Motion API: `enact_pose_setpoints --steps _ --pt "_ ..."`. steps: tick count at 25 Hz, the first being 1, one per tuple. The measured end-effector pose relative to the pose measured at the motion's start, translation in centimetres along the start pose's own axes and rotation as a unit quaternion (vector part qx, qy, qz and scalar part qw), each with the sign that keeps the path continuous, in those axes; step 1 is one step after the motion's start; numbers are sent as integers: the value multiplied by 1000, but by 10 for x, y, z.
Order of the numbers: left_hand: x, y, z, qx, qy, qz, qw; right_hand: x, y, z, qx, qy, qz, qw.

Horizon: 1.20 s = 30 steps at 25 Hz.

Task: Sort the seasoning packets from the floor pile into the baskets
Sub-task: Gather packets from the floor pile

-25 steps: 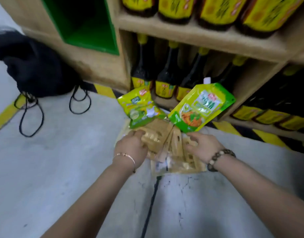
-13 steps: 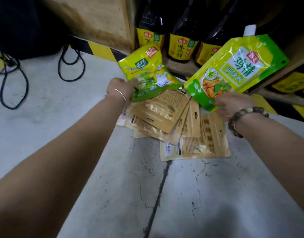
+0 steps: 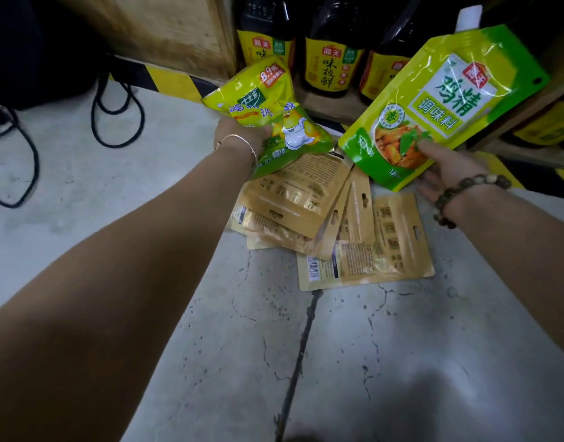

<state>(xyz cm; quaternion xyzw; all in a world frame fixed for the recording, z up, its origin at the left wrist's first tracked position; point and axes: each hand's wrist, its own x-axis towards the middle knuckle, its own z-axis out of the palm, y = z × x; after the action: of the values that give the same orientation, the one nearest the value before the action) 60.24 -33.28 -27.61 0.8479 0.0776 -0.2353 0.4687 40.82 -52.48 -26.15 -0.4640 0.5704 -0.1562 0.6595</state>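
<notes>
My left hand (image 3: pixel 242 138) grips a small green packet (image 3: pixel 271 119) at centre frame; my right hand (image 3: pixel 446 170) pinches a larger spouted pouch (image 3: pixel 443 103) upper right. Below them, tan packets (image 3: pixel 331 224) lie piled on the floor (image 3: pixel 146 193). No baskets show, so I judge most sorting remains.

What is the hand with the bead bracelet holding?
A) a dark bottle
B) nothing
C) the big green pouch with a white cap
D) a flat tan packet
C: the right hand grips the bottom of the big green pouch, while the left hand holds a smaller yellow packet.
</notes>
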Motion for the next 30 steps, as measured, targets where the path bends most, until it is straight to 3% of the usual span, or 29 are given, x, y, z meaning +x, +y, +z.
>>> enact_pose_setpoints --steps 6,8,11,16,20,26,30 --pt "-20 8 -18 -56 68 106 990 -6 -11 18 7 -10 23 1000" --pt "-41 7 -26 -113 50 132 984 -5 -8 15 14 -8 3 1000" --pt "-69 -2 -37 -159 6 104 982 -7 -6 12 59 -16 -46 997" --pt "-97 -16 -43 -154 -21 104 982 -36 -17 1 77 -61 -176 979" --pt "-116 -15 -37 -128 -52 132 982 -74 -18 -32 53 -101 -213 970" --pt "-161 8 -13 -64 -106 222 967 -118 -18 -98 38 -44 -232 971" --pt "-202 31 17 -105 -171 263 944 -147 -27 -149 17 37 -281 959"
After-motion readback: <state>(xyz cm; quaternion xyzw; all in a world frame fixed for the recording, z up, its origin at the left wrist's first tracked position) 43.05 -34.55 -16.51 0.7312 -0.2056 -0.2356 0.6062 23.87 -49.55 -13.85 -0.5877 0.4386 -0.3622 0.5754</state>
